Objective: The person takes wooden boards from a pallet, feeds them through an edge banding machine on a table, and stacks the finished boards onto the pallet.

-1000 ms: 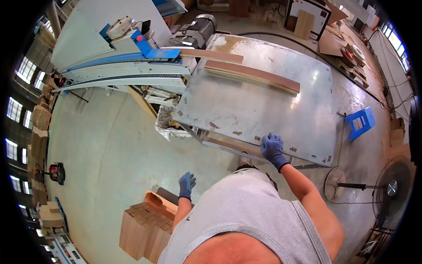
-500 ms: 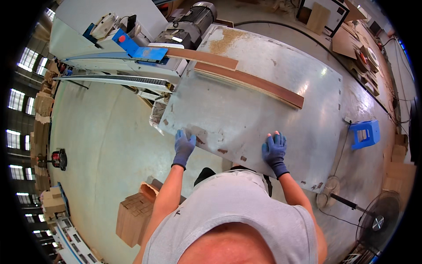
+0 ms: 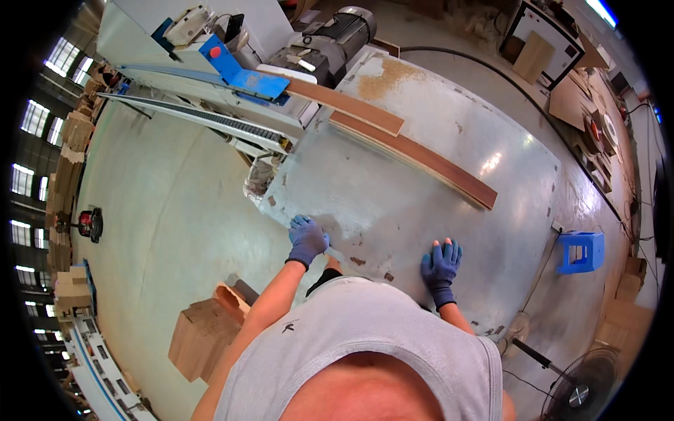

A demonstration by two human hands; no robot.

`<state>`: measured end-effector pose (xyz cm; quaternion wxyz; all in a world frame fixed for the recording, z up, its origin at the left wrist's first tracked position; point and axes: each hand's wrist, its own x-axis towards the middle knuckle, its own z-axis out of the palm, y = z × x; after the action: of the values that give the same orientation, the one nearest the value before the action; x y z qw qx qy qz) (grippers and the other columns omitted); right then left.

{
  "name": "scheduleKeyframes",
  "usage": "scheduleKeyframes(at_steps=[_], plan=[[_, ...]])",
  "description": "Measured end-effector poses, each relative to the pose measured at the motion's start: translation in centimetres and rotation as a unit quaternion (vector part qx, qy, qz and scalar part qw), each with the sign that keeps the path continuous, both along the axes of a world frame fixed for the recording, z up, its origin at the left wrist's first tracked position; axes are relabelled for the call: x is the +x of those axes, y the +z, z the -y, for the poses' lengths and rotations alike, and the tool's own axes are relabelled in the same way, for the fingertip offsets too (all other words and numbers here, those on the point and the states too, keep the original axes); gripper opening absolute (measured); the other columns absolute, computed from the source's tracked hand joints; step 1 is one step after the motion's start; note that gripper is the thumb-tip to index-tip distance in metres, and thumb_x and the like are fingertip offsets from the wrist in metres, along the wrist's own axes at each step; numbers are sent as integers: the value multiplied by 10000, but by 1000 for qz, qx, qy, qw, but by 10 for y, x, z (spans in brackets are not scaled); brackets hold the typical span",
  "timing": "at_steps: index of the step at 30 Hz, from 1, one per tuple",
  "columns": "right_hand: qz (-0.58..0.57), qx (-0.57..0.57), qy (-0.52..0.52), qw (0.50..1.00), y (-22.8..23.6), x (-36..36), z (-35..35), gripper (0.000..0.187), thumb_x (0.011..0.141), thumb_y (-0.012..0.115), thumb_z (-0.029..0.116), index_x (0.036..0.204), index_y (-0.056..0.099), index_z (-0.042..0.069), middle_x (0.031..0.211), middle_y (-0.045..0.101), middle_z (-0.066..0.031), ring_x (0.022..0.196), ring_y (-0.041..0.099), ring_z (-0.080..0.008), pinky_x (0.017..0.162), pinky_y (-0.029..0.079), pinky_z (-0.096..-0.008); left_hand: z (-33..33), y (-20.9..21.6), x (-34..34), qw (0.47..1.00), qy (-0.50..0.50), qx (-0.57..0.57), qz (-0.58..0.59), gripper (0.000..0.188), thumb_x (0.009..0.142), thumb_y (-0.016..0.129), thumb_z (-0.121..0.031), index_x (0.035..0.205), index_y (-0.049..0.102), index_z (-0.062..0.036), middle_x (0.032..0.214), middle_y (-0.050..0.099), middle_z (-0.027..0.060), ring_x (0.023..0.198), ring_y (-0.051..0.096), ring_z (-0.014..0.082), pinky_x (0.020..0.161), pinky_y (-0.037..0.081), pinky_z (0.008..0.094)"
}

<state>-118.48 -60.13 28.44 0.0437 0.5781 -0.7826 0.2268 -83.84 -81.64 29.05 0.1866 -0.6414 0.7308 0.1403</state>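
My left hand [image 3: 307, 240], in a blue work glove, lies at the near left edge of a grey metal table [image 3: 379, 231]. Its fingers are stretched out and hold nothing. My right hand [image 3: 441, 270], gloved likewise with some fingertips bare, rests flat on the tabletop farther right, fingers spread. Beyond both hands, a long reddish-brown wooden strip [image 3: 421, 161] lies across the table. Beside it, a second wooden strip [image 3: 344, 105] reaches from under the blue guard of a machine [image 3: 260, 84] onto the table. Neither hand touches the strips.
A motor [image 3: 351, 31] sits behind the machine, and sawdust [image 3: 386, 77] covers the table's far corner. To the right are a blue stool [image 3: 581, 252] and a black fan [image 3: 579, 393]. Stacked wooden blocks [image 3: 203, 337] stand on the floor at my left.
The whole view has turned and shifted, so the table and machine sit farther right and lower. My hands remain at the table, the left one now angled more inward. The strips look nearly unmoved.
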Motion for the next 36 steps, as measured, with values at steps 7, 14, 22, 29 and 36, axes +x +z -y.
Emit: scheduleKeyframes(at_steps=[7, 14, 22, 29, 36], plan=[[-3, -10, -12, 1000, -3, -4, -6, 442, 783, 664, 252, 1179, 643, 56, 1291, 542, -243, 1267, 466, -445, 1128, 282, -594, -7, 21, -22, 998, -27, -31, 40, 882, 789, 677, -479, 1379, 414, 120, 1368, 434, 339, 1279, 443, 474, 1036, 414, 513], [6, -12, -13, 1000, -1, -2, -3, 444, 768, 662, 255, 1165, 645, 58, 1295, 543, -238, 1260, 474, -431, 1129, 288, -584, -4, 26, -16, 999, -23, -7, 22, 978, 792, 673, -561, 1394, 384, 153, 1423, 383, 387, 1320, 415, 499, 1082, 381, 522], [8, -14, -20, 1000, -1, -1, -3, 461, 761, 671, 261, 1173, 644, 56, 1296, 552, -233, 1260, 478, -428, 1134, 290, -576, -12, 19, -11, 1000, -7, -20, 9, 1049, 793, 667, -606, 1469, 311, 113, 1502, 316, 366, 1388, 342, 505, 1133, 305, 545], [6, -18, -24, 1000, -3, -1, -7, 442, 790, 654, 257, 1182, 650, 53, 1309, 554, -243, 1267, 481, -427, 1132, 299, -560, -14, 18, -9, 1000, -11, -26, -3, 1025, 801, 667, -583, 1453, 318, 127, 1491, 315, 362, 1372, 342, 494, 1109, 332, 555], [16, -14, -26, 999, -6, -4, -4, 469, 761, 682, 261, 1172, 649, 39, 1293, 559, -229, 1252, 487, -425, 1129, 298, -572, -11, 18, -8, 1000, -5, -9, -16, 1045, 782, 697, -588, 1463, 321, 109, 1498, 315, 356, 1383, 330, 516, 1117, 310, 563]])
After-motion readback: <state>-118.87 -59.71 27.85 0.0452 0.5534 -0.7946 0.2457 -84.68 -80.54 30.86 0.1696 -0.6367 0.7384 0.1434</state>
